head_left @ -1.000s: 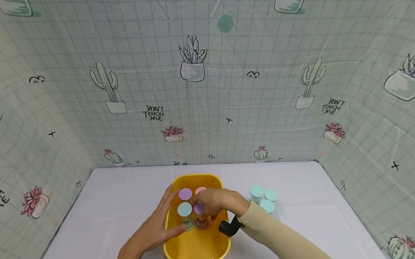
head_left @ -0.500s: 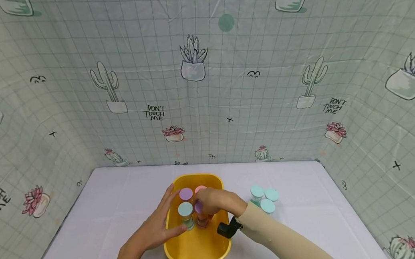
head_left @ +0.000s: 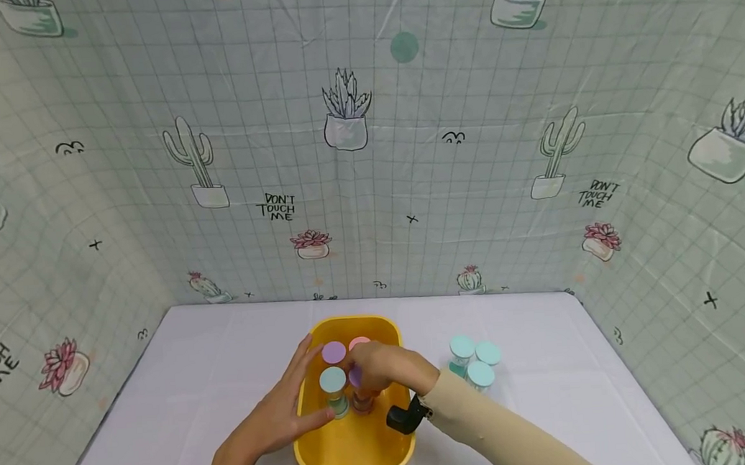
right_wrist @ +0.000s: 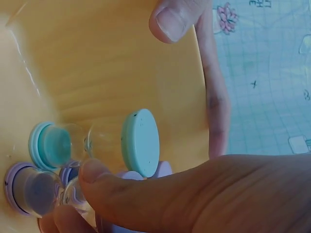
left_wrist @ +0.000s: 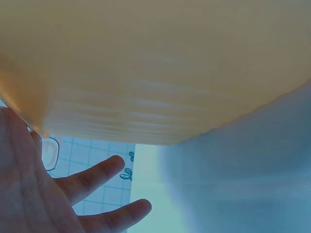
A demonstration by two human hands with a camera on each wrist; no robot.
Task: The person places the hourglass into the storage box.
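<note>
Several hourglasses stand upright in a yellow plastic bin (head_left: 355, 453). My right hand (head_left: 391, 366) reaches in from the right and pinches a purple-capped hourglass (right_wrist: 34, 191) around its glass, thumb on the near side. Beside it is a mint-capped hourglass (head_left: 333, 381), with green sand at its lower end in the right wrist view. Behind these show another purple cap (head_left: 333, 352) and a pink cap (head_left: 358, 342), partly covered by the right hand. My left hand (head_left: 275, 416) straddles the bin's left rim, fingers extended along the outside and thumb inside, near the mint-capped hourglass.
Three more mint-capped hourglasses (head_left: 480, 375) stand close together on the white table (head_left: 540, 408), right of the bin. A cactus-print cloth (head_left: 368, 175) hangs behind the table and along both sides. The front part of the bin shows bare floor.
The right wrist has shifted slightly left and turned a little, while its fingers stay at the purple-capped hourglass. The left hand keeps its place on the rim.
</note>
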